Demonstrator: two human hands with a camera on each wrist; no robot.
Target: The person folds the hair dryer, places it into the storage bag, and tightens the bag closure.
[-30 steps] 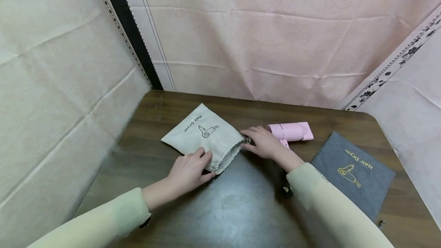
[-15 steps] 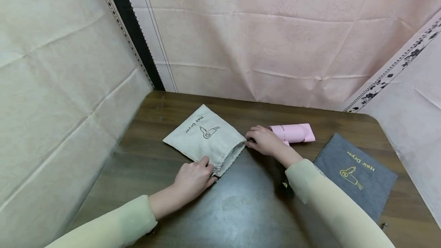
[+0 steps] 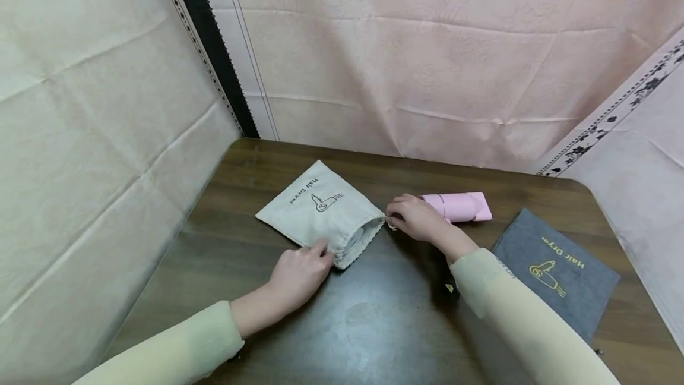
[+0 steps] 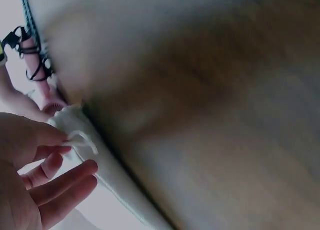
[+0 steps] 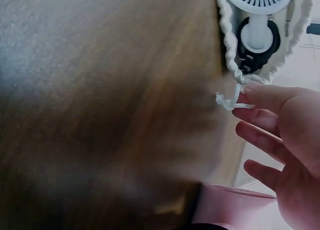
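A light grey drawstring bag point(image 3: 328, 224) marked "Hair Dryer" lies flat at the table's middle, its mouth turned toward the lower right. Inside that mouth, a white hair dryer point(image 5: 258, 32) with a round grille and a black power cord point(image 5: 272, 45) shows in the right wrist view. My left hand point(image 3: 300, 275) pinches a white drawstring point(image 4: 86, 139) at the near corner of the mouth. At the far corner my right hand point(image 3: 419, 220) pinches the other drawstring end point(image 5: 229, 103) between thumb and forefinger, its remaining fingers loosely bent.
Just behind my right hand lies a pink hair dryer point(image 3: 459, 207). A dark grey "Hair Dryer" bag point(image 3: 558, 275) lies on the right, partly under my right forearm in the head view. Pale cloth point(image 3: 427, 64) hangs around the wooden table point(image 3: 369, 337).
My right hand has gone from the bag's corner slightly right, now gripping the drawstring. My left hand's fingers have drawn together at the near corner. The bag's mouth gapes a little wider.
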